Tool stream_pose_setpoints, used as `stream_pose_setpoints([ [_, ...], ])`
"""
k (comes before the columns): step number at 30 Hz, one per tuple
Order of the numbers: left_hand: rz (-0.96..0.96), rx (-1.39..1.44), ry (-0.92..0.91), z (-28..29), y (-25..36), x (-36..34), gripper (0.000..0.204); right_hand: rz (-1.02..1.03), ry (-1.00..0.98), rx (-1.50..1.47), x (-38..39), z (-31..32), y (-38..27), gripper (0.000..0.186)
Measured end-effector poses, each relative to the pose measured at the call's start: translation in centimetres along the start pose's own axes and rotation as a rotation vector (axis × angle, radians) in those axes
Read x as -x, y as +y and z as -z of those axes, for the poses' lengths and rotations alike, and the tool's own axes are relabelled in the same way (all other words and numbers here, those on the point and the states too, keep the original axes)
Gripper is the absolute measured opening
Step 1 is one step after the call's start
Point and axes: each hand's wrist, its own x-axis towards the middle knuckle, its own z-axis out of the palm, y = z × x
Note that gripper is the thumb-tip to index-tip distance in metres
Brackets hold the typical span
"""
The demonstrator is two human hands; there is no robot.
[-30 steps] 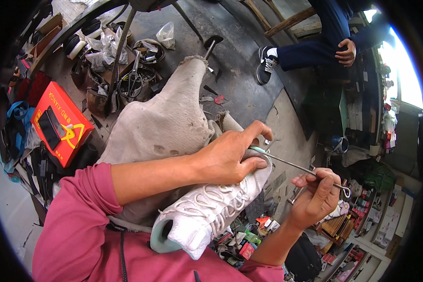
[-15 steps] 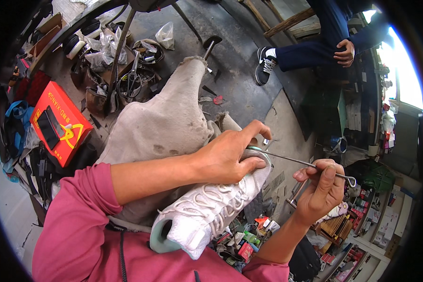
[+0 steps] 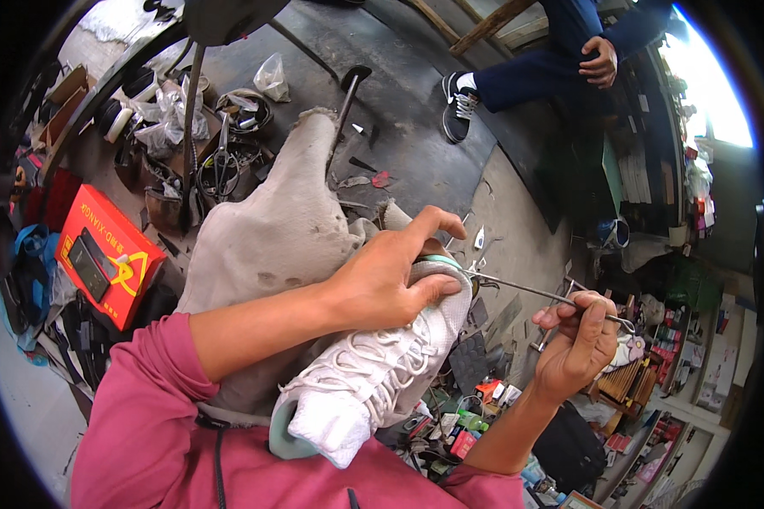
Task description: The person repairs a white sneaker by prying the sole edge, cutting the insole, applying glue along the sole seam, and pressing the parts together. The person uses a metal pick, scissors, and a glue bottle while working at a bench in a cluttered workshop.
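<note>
A white laced sneaker with a mint-green sole and lining lies across my lap, its toe pointing away from me. My left hand is closed around the toe, thumb on the upper and fingers on the sole side. My right hand pinches a thin metal hooked needle near its looped end. The needle's far tip meets the toe edge beside my left thumb, and a pale bit of thread shows there. A worn grey-beige cloth covers my lap beneath the left forearm.
An orange-red shoebox with a phone on it sits at the left. Containers of tools and plastic bags stand at the far left. A seated person's leg and dark sneaker are ahead. Small goods crowd the floor and shelves at the right.
The view has shifted, so the surroundings sit differently. The needle's tip has come slightly outward from the toe edge, and pale thread now shows at it. Both hands keep their grips.
</note>
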Motion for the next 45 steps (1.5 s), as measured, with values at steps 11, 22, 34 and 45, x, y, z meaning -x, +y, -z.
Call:
stream_pose_setpoints([
  [11,0.008,0.05,-0.022,0.0,0.0,-0.2,0.053,-0.04,0.09,-0.151,1.1,0.0,1.0,0.03],
  [22,0.065,0.088,-0.024,0.2,0.4,-0.1,0.055,-0.11,0.151,-0.161,2.5,1.5,1.9,0.03],
  [34,0.093,0.082,-0.016,0.1,0.6,0.0,0.046,-0.15,0.24,-0.227,3.8,1.6,3.2,0.029],
  [45,0.051,0.075,-0.052,0.3,-0.5,-0.2,0.03,-0.129,0.512,-0.202,6.5,5.3,7.8,0.032],
])
